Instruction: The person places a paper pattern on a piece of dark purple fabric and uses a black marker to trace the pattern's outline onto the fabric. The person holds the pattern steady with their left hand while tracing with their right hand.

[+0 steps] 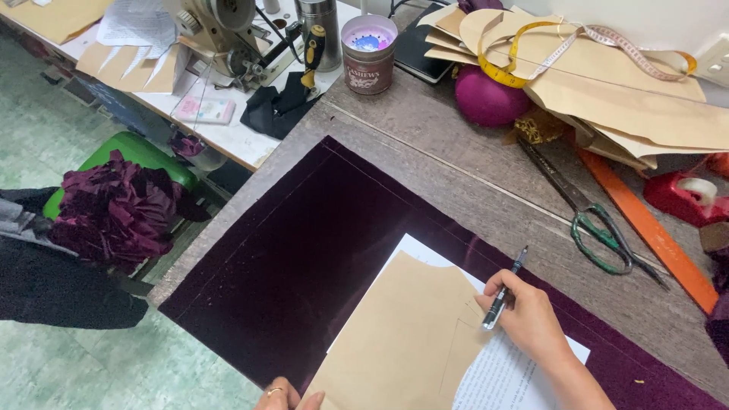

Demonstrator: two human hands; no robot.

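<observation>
Grey worn wooden table (456,163), set at an angle, with pale green floor (45,364) beyond its left edge. Draped across the table, a dark purple velvet cloth (288,258), its near-left edge level with the table's edge and its far edge marked by a stitched border. Bare wood open between the cloth and the clutter at the far side. On that far side: green-handled scissors (600,235), an orange ruler (653,231) just beyond them, a red tape dispenser (683,196), a stack of tan paper patterns (623,99) with a yellow tape measure (531,45) looped over, a magenta ball (486,99), a round tin (369,53). Farther left, a sewing machine (220,34) on a white bench. Off the table's left edge, a green stool (133,148) heaped with purple fabric (114,209).

On the cloth near the bottom, a tan pattern piece (402,334), flat, with a curved edge on its right side, over a white sheet (509,376). Right hand (531,319) resting at the pattern's right edge, fingers pinched round a dark pen (503,292), tip down on the paper. Left hand (288,398) only partly in view at the bottom edge, ring on one finger, fingertips close to the pattern's near-left corner; cannot tell whether pressing or holding anything.
</observation>
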